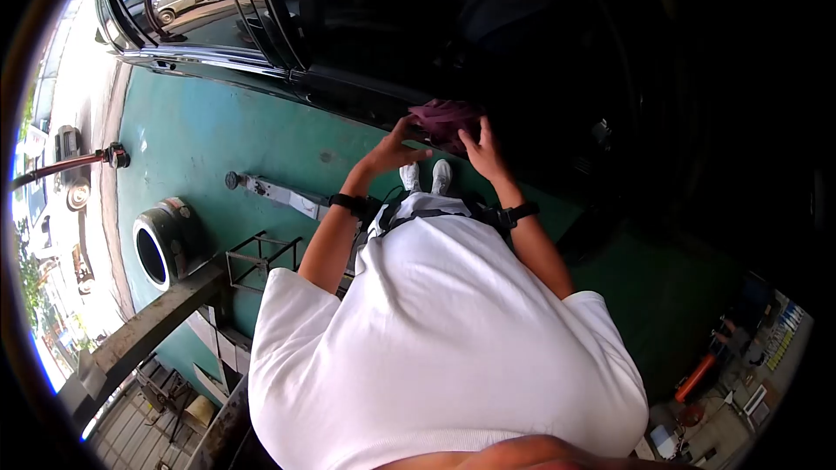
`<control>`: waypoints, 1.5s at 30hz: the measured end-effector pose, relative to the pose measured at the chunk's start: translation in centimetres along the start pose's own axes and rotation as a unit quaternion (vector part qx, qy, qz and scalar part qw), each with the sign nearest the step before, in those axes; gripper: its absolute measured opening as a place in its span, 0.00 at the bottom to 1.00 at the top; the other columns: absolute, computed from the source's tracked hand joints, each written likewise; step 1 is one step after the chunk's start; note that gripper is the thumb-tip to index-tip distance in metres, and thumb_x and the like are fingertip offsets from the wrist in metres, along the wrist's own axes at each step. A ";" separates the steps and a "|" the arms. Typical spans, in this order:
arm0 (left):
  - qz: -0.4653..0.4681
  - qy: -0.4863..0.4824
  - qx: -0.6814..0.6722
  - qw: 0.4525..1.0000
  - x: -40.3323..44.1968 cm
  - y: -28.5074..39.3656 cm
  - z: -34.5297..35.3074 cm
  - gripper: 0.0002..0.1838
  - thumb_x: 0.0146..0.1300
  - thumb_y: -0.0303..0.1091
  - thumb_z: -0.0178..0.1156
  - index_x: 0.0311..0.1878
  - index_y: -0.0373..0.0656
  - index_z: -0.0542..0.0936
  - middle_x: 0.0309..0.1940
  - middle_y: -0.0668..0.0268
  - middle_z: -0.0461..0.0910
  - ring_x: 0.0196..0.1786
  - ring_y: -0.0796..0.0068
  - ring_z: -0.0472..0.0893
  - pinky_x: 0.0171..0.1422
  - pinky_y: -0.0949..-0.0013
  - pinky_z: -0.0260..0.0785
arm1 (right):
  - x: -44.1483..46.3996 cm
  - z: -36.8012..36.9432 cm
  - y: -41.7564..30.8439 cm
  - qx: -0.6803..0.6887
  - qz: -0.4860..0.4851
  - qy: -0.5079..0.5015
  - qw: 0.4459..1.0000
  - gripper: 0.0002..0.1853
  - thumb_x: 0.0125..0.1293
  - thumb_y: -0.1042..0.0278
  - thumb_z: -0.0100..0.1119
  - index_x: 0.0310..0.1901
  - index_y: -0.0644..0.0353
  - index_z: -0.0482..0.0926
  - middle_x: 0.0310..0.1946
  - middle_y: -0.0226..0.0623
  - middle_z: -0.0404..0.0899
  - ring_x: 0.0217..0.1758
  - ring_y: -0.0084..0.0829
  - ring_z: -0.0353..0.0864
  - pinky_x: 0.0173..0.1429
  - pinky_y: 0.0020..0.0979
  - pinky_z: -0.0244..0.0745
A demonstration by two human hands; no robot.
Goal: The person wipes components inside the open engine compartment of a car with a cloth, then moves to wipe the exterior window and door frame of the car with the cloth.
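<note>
A crumpled maroon cloth (446,120) is between my two hands, in front of the dark lower side of a black car (366,96). My left hand (392,152) is at the cloth's left edge, with its fingertips against it and the thumb spread away below. My right hand (488,157) has its thumb over the cloth's right part and a finger stretched up along the edge. Its other fingers are hard to make out against the dark car.
On the green floor (235,135) lie a long metal jack (283,195) and a wheel-like drum (174,239). A metal frame (144,326) stands at lower left. A red pole (65,169) juts in from the left. Tools and an orange-red cylinder (695,378) are at lower right.
</note>
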State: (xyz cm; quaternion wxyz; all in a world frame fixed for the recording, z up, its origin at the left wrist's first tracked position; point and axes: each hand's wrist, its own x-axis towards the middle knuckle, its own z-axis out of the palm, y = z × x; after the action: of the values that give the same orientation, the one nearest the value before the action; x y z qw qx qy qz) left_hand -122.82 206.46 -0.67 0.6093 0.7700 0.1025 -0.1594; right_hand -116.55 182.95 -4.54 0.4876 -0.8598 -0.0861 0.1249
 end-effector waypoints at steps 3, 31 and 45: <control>0.076 -0.006 -0.031 0.997 0.4 3.1 2.1 0.32 0.59 0.36 0.72 0.64 0.41 0.68 0.54 0.50 0.81 0.41 0.60 0.87 0.46 0.62 0.79 | 0.8 0.0 -2.8 0.068 -0.065 -0.070 0.993 0.32 0.69 0.59 0.60 0.68 0.67 0.62 0.64 0.62 0.70 0.68 0.55 0.71 0.68 0.43 0.68; 0.172 0.234 0.434 0.853 3.7 -2.9 -17.9 0.24 0.54 0.28 0.63 0.56 0.50 0.74 0.50 0.55 0.74 0.57 0.49 0.74 0.56 0.50 0.68 | -3.5 -0.3 -3.5 -0.357 0.107 0.017 0.928 0.36 0.63 0.61 0.62 0.69 0.70 0.63 0.66 0.74 0.59 0.68 0.65 0.65 0.70 0.47 0.67; 0.240 0.046 0.339 0.908 5.5 -1.4 -6.6 0.22 0.62 0.45 0.63 0.58 0.53 0.76 0.43 0.57 0.84 0.42 0.50 0.84 0.43 0.53 0.78 | -1.6 1.0 -7.0 -0.404 0.155 -0.123 0.893 0.48 0.61 0.54 0.62 0.68 0.89 0.52 0.64 0.88 0.53 0.68 0.73 0.62 0.75 0.46 0.61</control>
State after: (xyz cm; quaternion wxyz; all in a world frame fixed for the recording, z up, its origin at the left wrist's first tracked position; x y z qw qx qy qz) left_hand -117.44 213.03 -2.62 0.3256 0.9381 -0.1180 0.0026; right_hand -118.57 186.88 1.22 0.0586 -0.9629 -0.0542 0.2578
